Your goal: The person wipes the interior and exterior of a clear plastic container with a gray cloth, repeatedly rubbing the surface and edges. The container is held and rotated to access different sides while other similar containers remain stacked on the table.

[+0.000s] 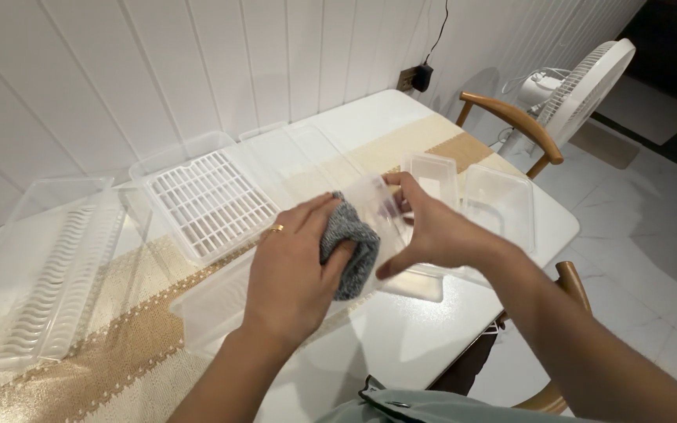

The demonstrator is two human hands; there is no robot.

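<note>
My left hand [291, 270] presses a grey knitted cloth [352, 249] against a small clear plastic container [378, 205]. A gold ring sits on one of its fingers. My right hand [432, 231] grips that same container from the right side, fingers wrapped around its wall. Both hands hover above the white table [401, 337], over a beige woven runner [119, 345].
A white slatted tray [209, 202] in a clear bin lies behind the hands. A long clear ridged container [48, 274] sits at left. Two clear boxes [499, 204] stand at right. Wooden chairs [515, 125], a white fan [585, 86] and a wall plug [421, 77] are beyond.
</note>
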